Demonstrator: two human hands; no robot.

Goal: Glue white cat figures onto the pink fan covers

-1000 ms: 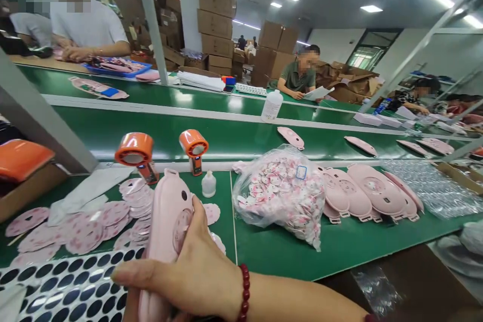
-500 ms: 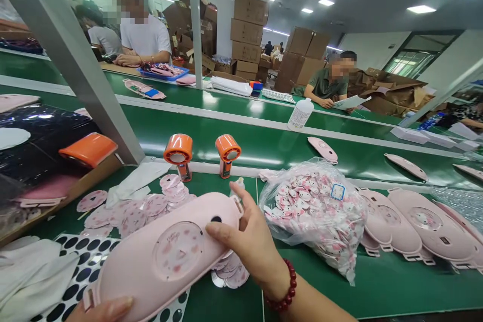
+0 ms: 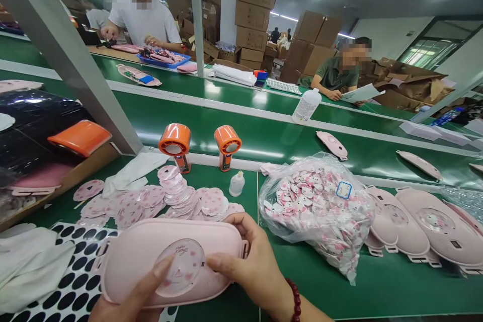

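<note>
Both my hands hold a flat oval pink plastic case low in the view, level across the green bench. My left hand grips its near left side, with a finger lying on a round printed disc set into the case. My right hand, with a red bead bracelet, holds the right end, its thumb reaching the disc's edge. Just beyond the case lie loose pink printed discs, some stacked. A sheet of black dots lies under the left side of the case.
A clear bag of small printed pieces sits right of my hands, beside overlapping pink cases. Orange hand fans stand behind the discs. White cloth lies at left. Co-workers sit along the far green belts.
The case has swung from a diagonal tilt to level, and its disc now faces up under my fingers. My left hand shows more, and the view has shifted slightly.
</note>
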